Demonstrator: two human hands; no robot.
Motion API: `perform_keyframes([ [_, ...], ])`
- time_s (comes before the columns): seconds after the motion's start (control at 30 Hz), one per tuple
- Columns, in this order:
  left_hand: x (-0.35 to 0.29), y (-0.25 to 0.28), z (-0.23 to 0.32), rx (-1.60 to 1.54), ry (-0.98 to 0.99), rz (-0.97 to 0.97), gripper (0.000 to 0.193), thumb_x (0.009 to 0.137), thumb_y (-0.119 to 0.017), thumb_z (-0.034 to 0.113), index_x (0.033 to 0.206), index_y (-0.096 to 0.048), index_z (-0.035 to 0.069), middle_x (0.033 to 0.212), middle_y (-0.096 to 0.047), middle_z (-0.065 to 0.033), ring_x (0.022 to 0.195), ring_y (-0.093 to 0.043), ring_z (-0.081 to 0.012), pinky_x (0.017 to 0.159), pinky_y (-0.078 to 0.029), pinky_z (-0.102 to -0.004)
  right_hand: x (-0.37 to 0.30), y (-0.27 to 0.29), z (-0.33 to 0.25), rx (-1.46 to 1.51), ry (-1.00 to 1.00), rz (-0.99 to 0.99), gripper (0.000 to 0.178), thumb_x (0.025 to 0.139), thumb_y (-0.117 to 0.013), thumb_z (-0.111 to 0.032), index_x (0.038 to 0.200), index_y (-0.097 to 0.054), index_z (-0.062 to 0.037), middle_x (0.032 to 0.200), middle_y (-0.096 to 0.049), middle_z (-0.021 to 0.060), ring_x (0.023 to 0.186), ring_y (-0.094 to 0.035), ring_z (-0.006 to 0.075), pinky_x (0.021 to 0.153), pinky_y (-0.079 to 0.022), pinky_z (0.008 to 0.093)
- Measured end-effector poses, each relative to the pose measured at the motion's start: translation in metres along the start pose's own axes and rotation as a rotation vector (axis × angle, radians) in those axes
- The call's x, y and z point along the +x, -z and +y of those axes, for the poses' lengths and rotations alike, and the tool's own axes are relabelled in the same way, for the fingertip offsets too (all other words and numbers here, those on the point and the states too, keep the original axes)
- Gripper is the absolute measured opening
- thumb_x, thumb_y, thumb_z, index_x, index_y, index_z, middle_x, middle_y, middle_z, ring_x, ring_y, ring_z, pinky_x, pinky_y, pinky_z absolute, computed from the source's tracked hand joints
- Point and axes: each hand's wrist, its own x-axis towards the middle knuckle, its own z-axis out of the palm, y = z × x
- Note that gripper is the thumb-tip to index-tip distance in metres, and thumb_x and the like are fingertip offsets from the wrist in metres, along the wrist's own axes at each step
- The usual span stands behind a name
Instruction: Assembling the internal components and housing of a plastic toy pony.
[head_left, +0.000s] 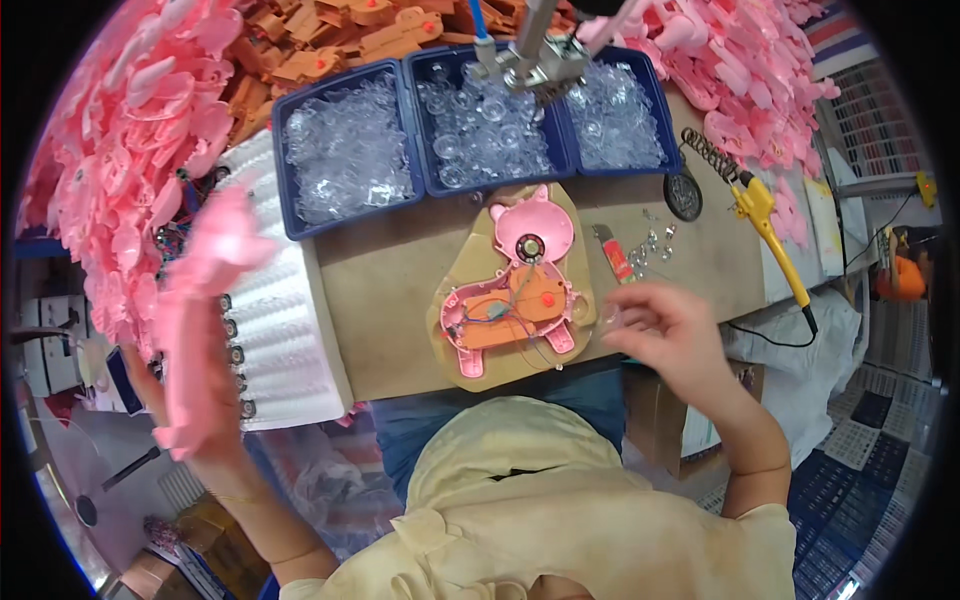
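My left hand (200, 400) is raised at the left and grips a pink plastic toy shell (200, 300), blurred by motion. My right hand (665, 335) hovers over the bench's right part, fingers pinched on a small clear plastic piece (610, 318). Between the hands, an open pink animal-shaped toy half (515, 290) lies on a tan jig plate (580, 300), showing an orange inner part, a round speaker and thin wires.
Three blue bins of clear plastic parts (350, 150) stand at the back under a metal press head (535, 60). Heaps of pink shells (110, 150) and orange parts (330, 40) surround them. A yellow soldering iron (765, 220), a small cutter (612, 252) and a white ridged tray (280, 340) lie nearby.
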Motion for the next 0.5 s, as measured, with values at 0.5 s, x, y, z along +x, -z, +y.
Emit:
perform_keyframes([
  [0.5, -0.029, -0.074, 0.098, -1.311, 1.032, -0.271, 0.044, 0.093, -0.044, 0.020, 0.127, -0.039, -0.007, 0.118, -0.054, -0.0206, 0.103, -0.059, -0.0285, 0.085, -0.052, -0.0373, 0.018, -0.018, 0.036, -0.739, 0.596, 0.189, 0.035, 0.068, -0.073, -0.013, 0.097, -0.061, 0.0010, 0.090, -0.056, 0.0104, 0.082, -0.055, 0.0274, 0.071, -0.044, 0.0360],
])
